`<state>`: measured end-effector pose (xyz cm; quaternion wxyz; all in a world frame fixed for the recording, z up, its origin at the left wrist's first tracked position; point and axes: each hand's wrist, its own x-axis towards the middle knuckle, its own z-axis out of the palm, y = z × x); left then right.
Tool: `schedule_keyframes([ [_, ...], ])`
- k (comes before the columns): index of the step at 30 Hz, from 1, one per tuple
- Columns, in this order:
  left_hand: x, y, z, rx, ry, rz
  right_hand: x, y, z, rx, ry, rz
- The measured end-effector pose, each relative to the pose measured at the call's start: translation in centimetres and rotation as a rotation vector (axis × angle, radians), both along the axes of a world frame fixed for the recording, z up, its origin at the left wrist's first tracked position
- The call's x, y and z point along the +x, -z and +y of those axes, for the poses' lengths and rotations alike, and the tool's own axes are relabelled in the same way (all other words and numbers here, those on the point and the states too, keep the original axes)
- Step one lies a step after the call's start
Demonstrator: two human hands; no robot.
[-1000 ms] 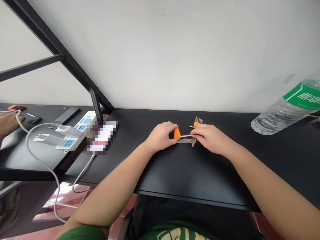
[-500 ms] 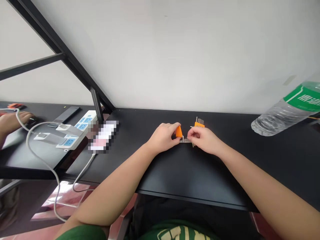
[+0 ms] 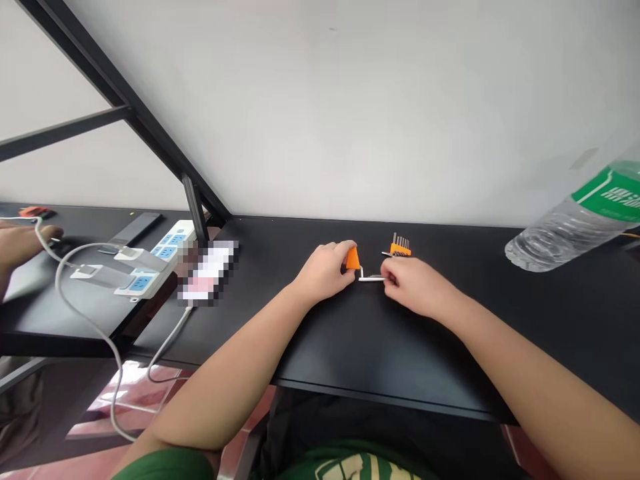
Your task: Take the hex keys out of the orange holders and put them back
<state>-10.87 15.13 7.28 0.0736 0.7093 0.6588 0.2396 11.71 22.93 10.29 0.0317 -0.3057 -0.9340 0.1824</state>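
Note:
My left hand is closed on an orange hex key holder, gripping it between thumb and fingers. Just to its right lies a silver L-shaped hex key, its short bent end close to the holder. Closed fingers of my right hand pinch the far end of that key; whether more keys are in the grip I cannot tell. Behind the right hand, a second orange holder rests on the black table with several hex keys standing out of it.
A water bottle with a green label is at the right. To the left are a charging phone, a white power strip with plugs and cables, and a black frame. Another person's hand shows at far left.
My right hand has shifted slightly right, and the silver hex key between the hands shows more plainly. My left hand with the orange holder has tilted and moved a little left.

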Motion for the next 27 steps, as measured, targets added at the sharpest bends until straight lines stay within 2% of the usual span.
schedule_keyframes([
  [5, -0.3, 0.3, 0.1, 0.013, 0.008, -0.068, 1.0, -0.2, 1.8, -0.286, 0.053, 0.196],
  [12, 0.0, 0.1, -0.1, 0.002, 0.043, -0.082, 0.7, 0.0, 1.8, -0.363, 0.124, 0.254],
  [21, -0.1, 0.2, -0.3, 0.001, 0.100, -0.075, 1.0, -0.2, 2.3, -0.569, 0.226, 0.330],
  [27, 0.1, 0.1, -0.3, -0.004, 0.092, 0.023, 0.9, -0.1, 2.4, -0.823, 0.316, 0.405],
])
